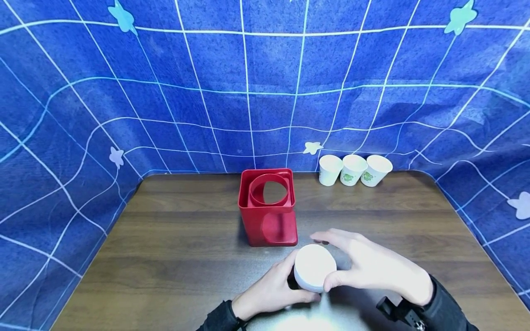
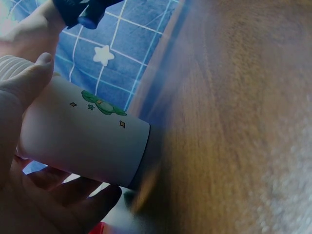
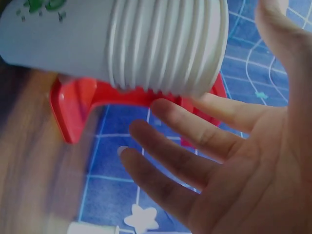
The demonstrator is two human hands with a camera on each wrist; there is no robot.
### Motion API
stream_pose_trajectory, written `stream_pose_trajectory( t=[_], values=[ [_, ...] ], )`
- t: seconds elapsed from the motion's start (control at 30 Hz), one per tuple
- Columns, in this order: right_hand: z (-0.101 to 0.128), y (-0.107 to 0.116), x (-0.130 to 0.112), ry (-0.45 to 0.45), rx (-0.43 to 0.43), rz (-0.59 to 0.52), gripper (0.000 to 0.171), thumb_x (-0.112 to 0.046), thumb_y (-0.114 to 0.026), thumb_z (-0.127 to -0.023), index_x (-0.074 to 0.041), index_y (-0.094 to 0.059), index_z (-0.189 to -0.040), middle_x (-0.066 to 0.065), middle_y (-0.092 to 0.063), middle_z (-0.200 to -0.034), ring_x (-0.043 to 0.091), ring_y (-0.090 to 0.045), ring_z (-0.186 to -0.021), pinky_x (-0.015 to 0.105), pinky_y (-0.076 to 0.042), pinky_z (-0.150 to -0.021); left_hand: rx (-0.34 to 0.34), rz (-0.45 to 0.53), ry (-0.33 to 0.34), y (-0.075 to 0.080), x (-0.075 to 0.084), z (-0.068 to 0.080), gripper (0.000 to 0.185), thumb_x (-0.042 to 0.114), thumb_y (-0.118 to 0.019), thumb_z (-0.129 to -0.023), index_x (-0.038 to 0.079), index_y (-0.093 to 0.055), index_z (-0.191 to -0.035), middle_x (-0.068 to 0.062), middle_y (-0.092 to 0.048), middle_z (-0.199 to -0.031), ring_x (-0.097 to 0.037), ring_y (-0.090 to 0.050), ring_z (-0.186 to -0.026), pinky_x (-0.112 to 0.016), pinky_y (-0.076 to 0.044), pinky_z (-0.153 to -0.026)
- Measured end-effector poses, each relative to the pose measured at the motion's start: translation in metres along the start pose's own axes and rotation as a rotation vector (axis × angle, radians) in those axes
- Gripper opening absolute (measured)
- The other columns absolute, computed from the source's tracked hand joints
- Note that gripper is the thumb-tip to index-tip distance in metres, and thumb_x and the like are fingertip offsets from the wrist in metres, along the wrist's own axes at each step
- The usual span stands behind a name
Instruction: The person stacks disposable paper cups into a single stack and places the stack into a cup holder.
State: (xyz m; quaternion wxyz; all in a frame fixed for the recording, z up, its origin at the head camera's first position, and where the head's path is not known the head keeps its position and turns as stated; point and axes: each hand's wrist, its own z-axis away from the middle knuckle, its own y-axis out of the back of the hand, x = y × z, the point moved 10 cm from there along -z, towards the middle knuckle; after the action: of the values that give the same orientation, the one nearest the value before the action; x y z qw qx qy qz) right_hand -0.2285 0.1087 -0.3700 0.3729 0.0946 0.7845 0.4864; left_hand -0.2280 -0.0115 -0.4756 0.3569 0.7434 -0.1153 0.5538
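A stack of nested white paper cups stands near the front of the table, several ridged rims showing in the right wrist view. My left hand grips the stack from the left, fingers and thumb curled round it. A green cartoon print marks the outer cup in the left wrist view. On the other side, my right hand has its fingers spread apart, the thumb close to the rim; whether it touches cannot be told. Behind the stack stands a red holder with a round opening on top.
Three single paper cups, a left one, a middle one and a right one, stand in a row at the back right of the wooden table. A blue cloth with white lines and stars hangs around it.
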Motion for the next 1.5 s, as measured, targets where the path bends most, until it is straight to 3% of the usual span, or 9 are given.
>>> stream_pose_trajectory(
  t=[0.23,0.37,0.53,0.7,0.87,1.07,1.17,1.33,1.5],
  values=[
    [-0.002,0.032,0.014,-0.017,0.11,0.03,0.071,-0.052,-0.078,-0.086,-0.015,-0.057,-0.144,0.0,-0.066,-0.136,0.017,-0.064,-0.119,0.039,-0.057,-0.094,-0.001,0.022,-0.021,-0.001,0.002,0.0,0.079,0.037,-0.084,-0.086,0.031,-0.039,-0.151,0.009,-0.061,-0.137,-0.004,-0.06,-0.12,-0.029,-0.048,-0.108],
    [-0.002,0.055,0.02,0.0,0.198,0.031,0.069,-0.035,-0.084,-0.085,-0.014,-0.056,-0.145,0.001,-0.064,-0.139,0.013,-0.061,-0.125,0.026,-0.051,-0.1,-0.005,0.035,0.001,-0.001,0.0,-0.001,0.08,0.038,-0.085,-0.086,0.032,-0.039,-0.151,0.009,-0.062,-0.137,-0.004,-0.061,-0.121,-0.029,-0.048,-0.108],
    [0.0,0.087,0.033,-0.062,0.312,0.064,0.072,-0.016,-0.087,-0.08,-0.011,-0.057,-0.145,0.005,-0.063,-0.141,0.002,-0.053,-0.13,0.01,-0.038,-0.105,-0.004,0.027,0.016,-0.001,-0.002,-0.001,0.08,0.039,-0.085,-0.085,0.033,-0.039,-0.151,0.009,-0.062,-0.136,-0.004,-0.061,-0.121,-0.03,-0.048,-0.108],
    [0.006,0.116,0.048,-0.157,0.419,0.122,0.076,-0.016,-0.089,-0.079,-0.017,-0.056,-0.147,0.007,-0.06,-0.146,-0.007,-0.043,-0.135,0.006,-0.03,-0.107,-0.009,0.025,0.022,-0.001,-0.001,-0.001,0.08,0.039,-0.085,-0.086,0.033,-0.039,-0.151,0.009,-0.062,-0.137,-0.004,-0.061,-0.121,-0.03,-0.048,-0.108],
    [0.013,0.143,0.074,-0.264,0.542,0.14,0.076,-0.021,-0.09,-0.079,-0.021,-0.057,-0.147,0.011,-0.059,-0.146,0.004,-0.047,-0.135,0.009,-0.028,-0.109,-0.014,0.037,0.028,-0.001,-0.001,-0.001,0.08,0.038,-0.085,-0.086,0.032,-0.039,-0.151,0.008,-0.061,-0.138,-0.004,-0.061,-0.122,-0.03,-0.047,-0.108],
    [0.019,0.158,0.126,-0.448,0.643,0.051,0.068,-0.03,-0.081,-0.088,-0.016,-0.055,-0.149,0.015,-0.057,-0.146,0.015,-0.054,-0.124,0.007,-0.033,-0.097,-0.018,0.037,0.047,-0.001,-0.003,0.0,0.08,0.041,-0.084,-0.086,0.035,-0.038,-0.151,0.011,-0.061,-0.138,-0.004,-0.06,-0.122,-0.03,-0.047,-0.109],
    [0.021,0.159,0.153,-0.518,0.653,0.018,0.068,-0.035,-0.076,-0.093,-0.013,-0.05,-0.152,0.019,-0.054,-0.149,0.032,-0.054,-0.13,0.018,-0.041,-0.106,-0.019,0.048,0.047,-0.002,-0.003,0.0,0.079,0.041,-0.084,-0.086,0.035,-0.039,-0.15,0.011,-0.061,-0.138,-0.004,-0.06,-0.121,-0.03,-0.048,-0.108],
    [0.029,0.16,0.191,-0.61,0.662,0.011,0.075,-0.043,-0.07,-0.095,-0.007,-0.044,-0.155,0.024,-0.049,-0.153,0.047,-0.047,-0.137,0.061,-0.039,-0.111,-0.019,0.057,0.033,-0.002,-0.002,0.0,0.078,0.039,-0.084,-0.086,0.034,-0.04,-0.15,0.009,-0.061,-0.137,-0.004,-0.061,-0.12,-0.028,-0.049,-0.106],
    [0.036,0.159,0.22,-0.675,0.644,0.049,0.087,-0.05,-0.068,-0.095,-0.001,-0.035,-0.158,0.03,-0.043,-0.155,0.051,-0.041,-0.142,0.065,-0.033,-0.114,-0.014,0.056,0.022,-0.002,-0.003,0.0,0.078,0.038,-0.084,-0.086,0.034,-0.04,-0.15,0.01,-0.062,-0.137,-0.004,-0.062,-0.12,-0.029,-0.048,-0.106]
  ],
)
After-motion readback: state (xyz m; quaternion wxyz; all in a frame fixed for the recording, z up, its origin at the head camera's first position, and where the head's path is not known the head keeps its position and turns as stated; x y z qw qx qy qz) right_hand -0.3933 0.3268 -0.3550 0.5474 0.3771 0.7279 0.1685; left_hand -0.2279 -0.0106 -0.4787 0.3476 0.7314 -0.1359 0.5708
